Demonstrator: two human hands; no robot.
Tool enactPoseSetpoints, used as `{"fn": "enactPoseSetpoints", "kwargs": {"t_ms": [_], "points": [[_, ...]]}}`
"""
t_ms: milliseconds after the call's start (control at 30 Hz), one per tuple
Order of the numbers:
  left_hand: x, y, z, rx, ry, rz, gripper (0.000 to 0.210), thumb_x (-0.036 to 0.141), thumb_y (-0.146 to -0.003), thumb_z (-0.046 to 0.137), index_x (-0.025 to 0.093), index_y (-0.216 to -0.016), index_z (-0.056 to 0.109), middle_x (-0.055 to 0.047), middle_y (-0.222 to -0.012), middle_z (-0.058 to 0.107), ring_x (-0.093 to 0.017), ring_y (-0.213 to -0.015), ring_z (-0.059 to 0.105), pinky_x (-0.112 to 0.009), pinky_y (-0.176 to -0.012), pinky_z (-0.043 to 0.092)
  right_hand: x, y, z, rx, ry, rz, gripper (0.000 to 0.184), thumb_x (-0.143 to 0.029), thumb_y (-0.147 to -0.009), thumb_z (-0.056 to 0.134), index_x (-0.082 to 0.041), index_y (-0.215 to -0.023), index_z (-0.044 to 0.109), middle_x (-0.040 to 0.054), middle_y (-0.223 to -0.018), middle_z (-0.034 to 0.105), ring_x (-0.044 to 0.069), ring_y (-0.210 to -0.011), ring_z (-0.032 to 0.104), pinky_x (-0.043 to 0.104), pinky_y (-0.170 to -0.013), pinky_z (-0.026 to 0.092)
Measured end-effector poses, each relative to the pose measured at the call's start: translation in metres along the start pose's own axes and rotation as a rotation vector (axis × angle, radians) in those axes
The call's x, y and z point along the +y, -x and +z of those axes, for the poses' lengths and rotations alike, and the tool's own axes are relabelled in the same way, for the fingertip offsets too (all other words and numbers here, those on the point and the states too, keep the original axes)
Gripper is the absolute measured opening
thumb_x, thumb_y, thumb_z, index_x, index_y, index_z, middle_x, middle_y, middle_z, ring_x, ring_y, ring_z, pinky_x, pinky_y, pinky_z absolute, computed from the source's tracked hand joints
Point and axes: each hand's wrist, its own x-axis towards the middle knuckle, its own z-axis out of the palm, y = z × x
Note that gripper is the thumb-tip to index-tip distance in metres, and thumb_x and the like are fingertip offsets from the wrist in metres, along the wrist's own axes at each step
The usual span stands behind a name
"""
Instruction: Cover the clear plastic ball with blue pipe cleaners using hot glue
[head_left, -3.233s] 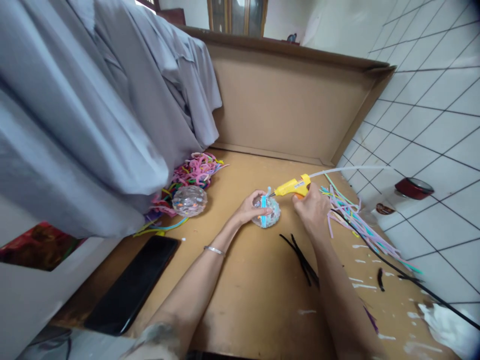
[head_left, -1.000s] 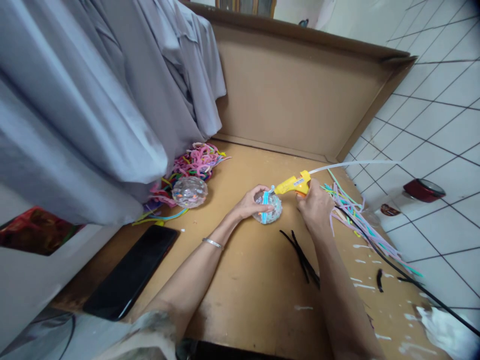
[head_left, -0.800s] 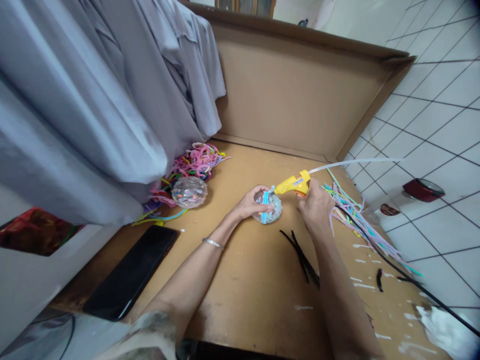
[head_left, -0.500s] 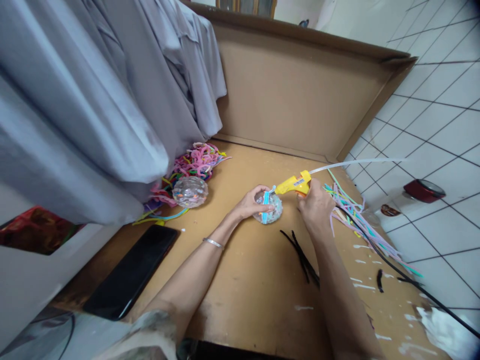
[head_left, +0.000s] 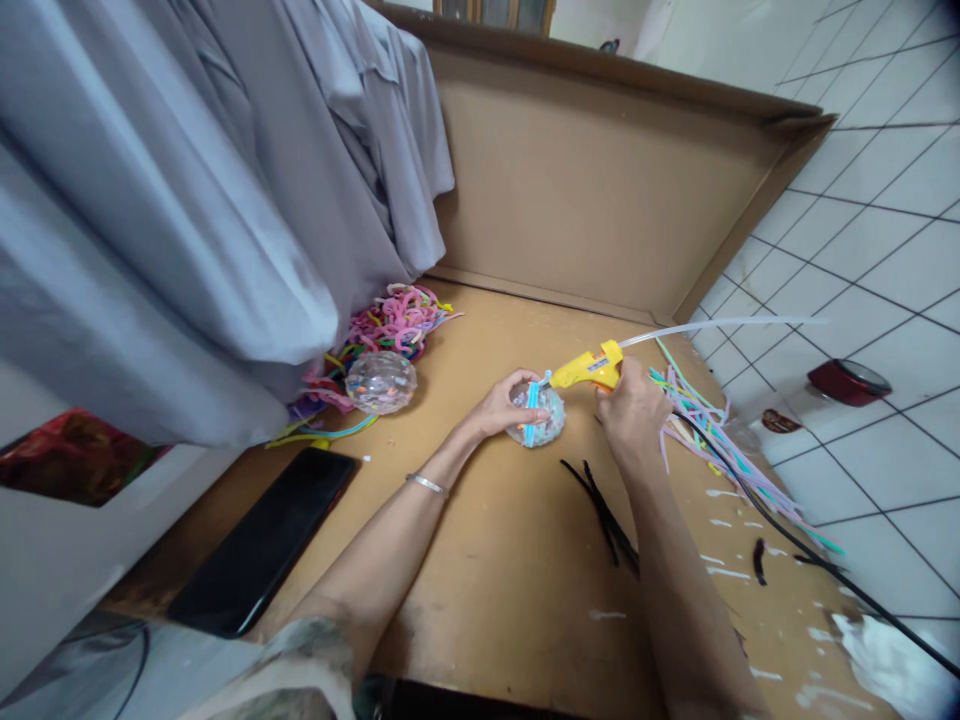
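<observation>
My left hand (head_left: 506,405) is closed around a small round clear container (head_left: 552,422), its thumb across the front. A light-blue fuzzy strip (head_left: 532,425), like a pipe cleaner, runs over the container under my thumb. In my right hand (head_left: 634,405) is a yellow hot glue gun (head_left: 589,368), fingers wrapped round its handle. Its nozzle points left and reaches the top of the blue strip; whether it touches cannot be made out. A long translucent glue stick (head_left: 705,325) sticks out of the gun's back.
A second clear round container (head_left: 381,382) stands by a heap of pink pipe cleaners (head_left: 397,318). A black phone (head_left: 262,545) lies at left. Black strips (head_left: 600,510) lie in front; pastel pipe cleaners (head_left: 739,465), a black cord (head_left: 757,505) and a red-lidded jar (head_left: 847,383) at right. Cardboard (head_left: 600,180) stands behind.
</observation>
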Motion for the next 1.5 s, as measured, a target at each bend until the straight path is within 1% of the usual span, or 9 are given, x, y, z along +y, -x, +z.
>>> {"fn": "enactPoseSetpoints", "kwargs": {"t_ms": [267,467,567,767,933,1067,1267,1500], "points": [[0.001,-0.0003,0.0,-0.003,0.021,0.011,0.064,0.04,-0.053,0.088,0.018,-0.104,0.057,0.0,-0.09,0.059,-0.014,-0.083,0.056,-0.026,-0.08,0.044,0.002,0.0001,0.0043,0.017,-0.013,-0.01,0.022,-0.023,-0.084,0.058,-0.015,-0.104,0.059,0.0082,-0.086,0.065,0.019,-0.072,0.051,0.03,-0.06,0.019],[-0.0001,-0.0001,-0.0003,-0.003,0.002,0.007,0.065,0.042,-0.053,0.088,0.018,-0.106,0.058,0.001,-0.089,0.06,-0.015,-0.083,0.057,-0.026,-0.079,0.044,0.0024,-0.0006,0.0044,-0.006,-0.04,0.001,0.025,-0.025,-0.083,0.06,-0.016,-0.106,0.058,0.0081,-0.088,0.066,0.02,-0.076,0.054,0.029,-0.061,0.022],[0.0,0.0002,0.0,-0.003,0.008,0.005,0.066,0.042,-0.053,0.088,0.018,-0.106,0.057,0.001,-0.088,0.059,-0.015,-0.082,0.056,-0.026,-0.079,0.044,0.0029,-0.0005,0.0055,0.005,-0.036,0.005,0.024,-0.025,-0.083,0.061,-0.016,-0.105,0.058,0.009,-0.092,0.067,0.021,-0.076,0.055,0.029,-0.061,0.02],[0.0016,0.0002,0.0007,-0.006,0.019,0.011,0.065,0.042,-0.052,0.088,0.019,-0.105,0.057,0.001,-0.089,0.059,-0.014,-0.082,0.055,-0.026,-0.079,0.043,0.0037,-0.0001,0.0076,0.029,-0.019,-0.017,0.023,-0.024,-0.083,0.06,-0.015,-0.104,0.059,0.0077,-0.086,0.066,0.02,-0.074,0.055,0.029,-0.06,0.02],[0.0024,0.0,0.0009,-0.005,0.03,0.006,0.065,0.041,-0.052,0.088,0.018,-0.103,0.057,0.001,-0.089,0.059,-0.014,-0.082,0.055,-0.026,-0.079,0.043,0.0025,-0.0002,0.0052,0.016,-0.017,-0.003,0.024,-0.024,-0.083,0.061,-0.015,-0.105,0.059,0.0088,-0.086,0.066,0.021,-0.074,0.055,0.029,-0.06,0.019],[0.0004,-0.0003,0.0002,-0.014,0.031,0.009,0.063,0.04,-0.054,0.088,0.018,-0.105,0.057,0.001,-0.09,0.059,-0.014,-0.082,0.055,-0.025,-0.078,0.043,0.0029,-0.0006,0.0041,0.007,-0.025,-0.004,0.023,-0.024,-0.083,0.061,-0.015,-0.105,0.059,0.0089,-0.088,0.066,0.02,-0.073,0.054,0.03,-0.06,0.019],[-0.0025,-0.0012,-0.0007,-0.01,0.018,0.016,0.064,0.039,-0.055,0.088,0.019,-0.107,0.057,0.001,-0.091,0.059,-0.014,-0.082,0.056,-0.025,-0.078,0.043,0.0036,-0.0011,0.006,0.009,-0.023,-0.003,0.024,-0.023,-0.082,0.06,-0.015,-0.104,0.059,0.0083,-0.085,0.066,0.02,-0.073,0.054,0.029,-0.06,0.02],[0.0009,0.0,0.0004,-0.012,0.035,-0.001,0.064,0.041,-0.054,0.087,0.019,-0.105,0.056,0.001,-0.09,0.059,-0.014,-0.082,0.055,-0.025,-0.078,0.043,0.0035,-0.0002,0.0058,0.01,-0.03,-0.002,0.025,-0.022,-0.083,0.059,-0.014,-0.106,0.059,0.0089,-0.086,0.066,0.021,-0.075,0.055,0.03,-0.061,0.023]]}}
